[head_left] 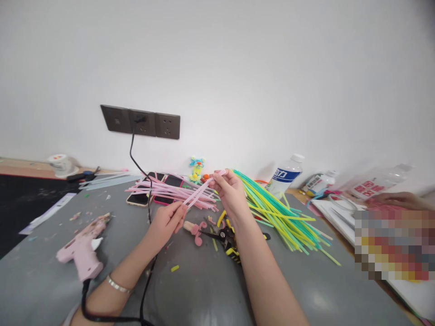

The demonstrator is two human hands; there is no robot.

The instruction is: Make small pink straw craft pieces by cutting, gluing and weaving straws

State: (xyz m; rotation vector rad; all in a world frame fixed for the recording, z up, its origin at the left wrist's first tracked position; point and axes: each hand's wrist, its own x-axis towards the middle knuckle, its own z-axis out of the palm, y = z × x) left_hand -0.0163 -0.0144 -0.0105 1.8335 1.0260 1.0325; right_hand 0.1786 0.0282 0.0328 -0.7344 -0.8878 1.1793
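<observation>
My left hand (171, 218) pinches the lower end of a pale pink pipe cleaner (201, 191), which looks doubled or paired with another strand. At its upper end, the fingers of my right hand (228, 191) are closed on it. Behind my hands lies a bundle of pink pipe cleaners (163, 189). Beneath them on the grey table mat rests a small curled pink piece with a beige end (194, 230). Black-bladed scissors or cutters with yellow-and-black handles (224, 236) lie beside my right wrist and are partly hidden by it.
Green and yellow pipe cleaners (282, 215) lie to the right. A pink glue gun (81, 251) sits left, and a black cord (149, 235) crosses the mat (204, 290). Phones (137, 199) lie under the pink bundle. A bottle (285, 175) stands behind; another person's hand (401, 199) is far right.
</observation>
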